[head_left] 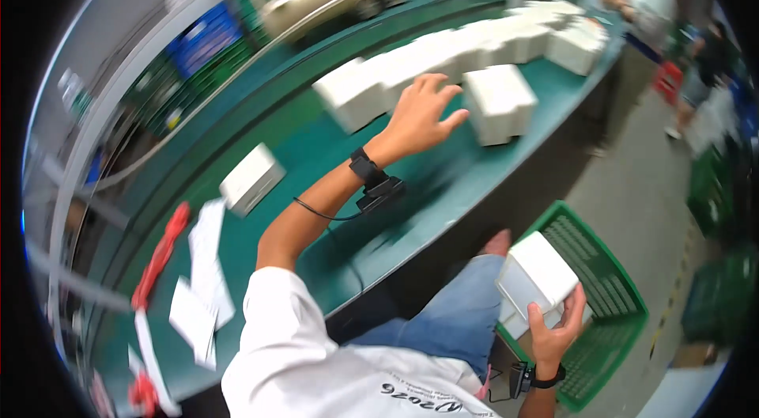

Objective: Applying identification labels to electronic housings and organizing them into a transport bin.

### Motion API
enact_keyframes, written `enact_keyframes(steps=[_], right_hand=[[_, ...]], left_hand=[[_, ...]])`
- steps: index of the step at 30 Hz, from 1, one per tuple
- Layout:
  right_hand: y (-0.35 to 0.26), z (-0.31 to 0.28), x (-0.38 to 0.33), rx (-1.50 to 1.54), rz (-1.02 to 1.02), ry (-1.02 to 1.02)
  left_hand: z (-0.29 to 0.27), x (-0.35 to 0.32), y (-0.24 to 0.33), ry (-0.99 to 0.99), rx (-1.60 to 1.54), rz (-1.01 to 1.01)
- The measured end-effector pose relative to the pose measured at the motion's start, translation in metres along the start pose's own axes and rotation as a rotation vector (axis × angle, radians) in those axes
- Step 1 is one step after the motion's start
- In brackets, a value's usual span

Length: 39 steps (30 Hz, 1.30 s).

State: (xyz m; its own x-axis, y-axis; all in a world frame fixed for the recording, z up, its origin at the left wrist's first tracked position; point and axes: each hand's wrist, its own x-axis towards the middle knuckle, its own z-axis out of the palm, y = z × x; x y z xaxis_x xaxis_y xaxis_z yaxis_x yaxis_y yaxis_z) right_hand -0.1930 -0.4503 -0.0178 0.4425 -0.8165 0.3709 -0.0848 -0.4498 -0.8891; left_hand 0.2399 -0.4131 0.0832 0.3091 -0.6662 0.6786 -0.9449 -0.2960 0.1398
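My left hand (pixel 427 113) reaches over the green worktop, its fingers spread and nothing in them. Just beyond its fingertips stands a pair of white boxes (pixel 494 102), apart from a long row of white boxes (pixel 435 58) behind. Low on the right, my right hand (pixel 557 327) grips a white box (pixel 541 268) between thumb and fingers. That box is over a green plastic crate (pixel 624 283), in which another white box (pixel 518 323) partly shows beneath it. Both wrists wear black straps with small devices.
One white box (pixel 253 178) sits alone on the green worktop (pixel 316 149). Paper sheets (pixel 202 299) and a red strip (pixel 162 256) lie at its left end. A tan cylindrical tank (pixel 320 3) is behind the bench. Two people (pixel 652 7) are at the far right, near green crates (pixel 715 283).
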Motion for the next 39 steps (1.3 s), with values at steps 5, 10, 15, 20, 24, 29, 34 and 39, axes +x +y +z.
enact_keyframes(steps=[5, 10, 15, 20, 24, 29, 34, 39], right_hand=[[-0.097, 0.120, 0.043, 0.156, -0.820, -0.441], [-0.134, 0.264, 0.064, 0.007, -1.112, -0.627], [-0.140, 0.361, 0.090, -0.202, -1.342, -0.611], [-0.148, 0.413, 0.086, 0.021, -1.237, -0.914], [-0.138, 0.358, 0.093, 0.188, -1.111, -0.832], [-0.042, 0.177, 0.102, 0.150, -0.365, -0.567], [0.208, 0.000, 0.093, 0.091, 0.406, -0.006], [0.489, -0.158, -0.063, -0.296, 1.007, -0.097]], left_hand=[[-0.153, -0.146, -0.107, -0.109, 0.372, -0.247], [-0.238, -0.278, -0.190, -0.273, 0.368, -0.913], [-0.258, -0.317, -0.162, -0.167, 0.033, -0.784], [-0.277, -0.323, -0.143, -0.224, -0.102, -0.788], [-0.276, -0.304, -0.135, -0.266, 0.087, -0.682], [-0.203, -0.239, -0.129, -0.299, 0.258, -0.368], [-0.185, -0.221, -0.147, -0.410, 0.440, -0.215], [-0.144, -0.200, -0.094, -0.422, 0.551, -0.064]])
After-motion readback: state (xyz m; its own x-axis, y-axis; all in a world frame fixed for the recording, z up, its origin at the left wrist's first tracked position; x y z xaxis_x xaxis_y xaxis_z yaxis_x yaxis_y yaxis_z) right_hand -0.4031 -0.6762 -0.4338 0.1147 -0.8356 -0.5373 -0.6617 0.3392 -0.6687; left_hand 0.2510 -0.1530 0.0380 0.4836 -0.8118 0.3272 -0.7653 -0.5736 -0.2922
